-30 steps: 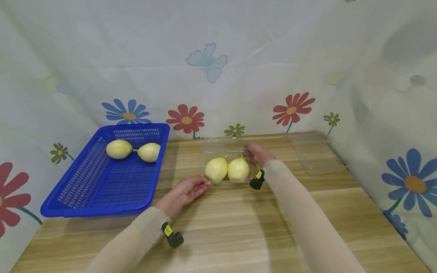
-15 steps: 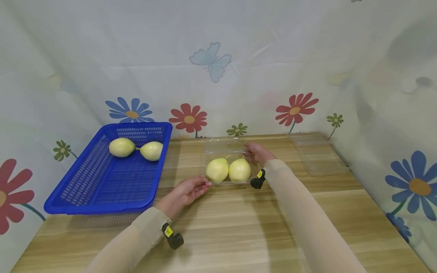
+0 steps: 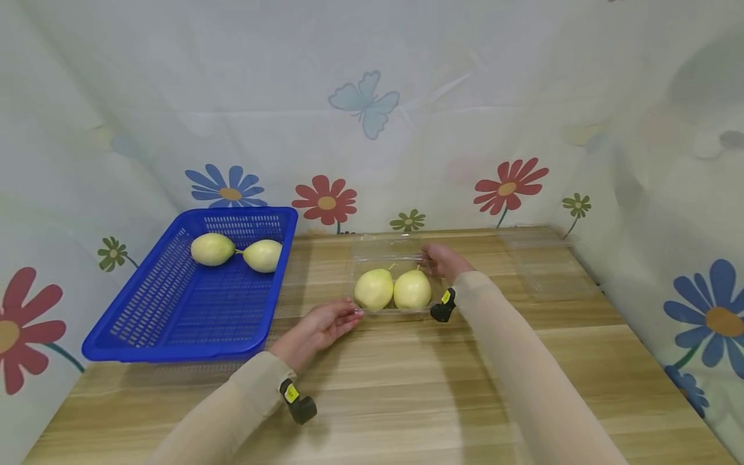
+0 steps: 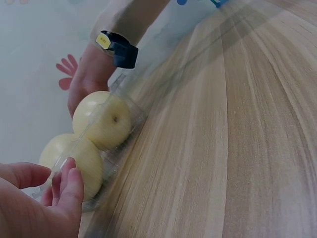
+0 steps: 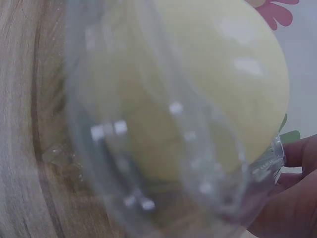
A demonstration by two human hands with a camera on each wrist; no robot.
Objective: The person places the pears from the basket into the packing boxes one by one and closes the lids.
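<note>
A clear plastic box [image 3: 401,312] holds two pale yellow-green pears side by side, a left pear [image 3: 374,290] and a right pear [image 3: 413,290], both with stems toward the back. Its transparent lid [image 3: 386,245] stands open behind them. My left hand [image 3: 320,328] pinches the box rim at the front left corner, seen closer in the left wrist view [image 4: 49,203]. At the back right corner, my right hand [image 3: 446,261] grips the plastic edge between thumb and fingers. In the right wrist view, one pear [image 5: 223,84] shows large behind blurred plastic.
To the left stands a blue perforated basket [image 3: 192,352] with two more pears [image 3: 212,249] near its back. Another clear plastic container [image 3: 540,265] lies at the back right of the wooden table [image 3: 383,400]. A flowered curtain [image 3: 261,129] hangs behind and along both sides.
The whole head view has shifted slightly, so everything sits a little further right. Both hands keep their places on the box.
</note>
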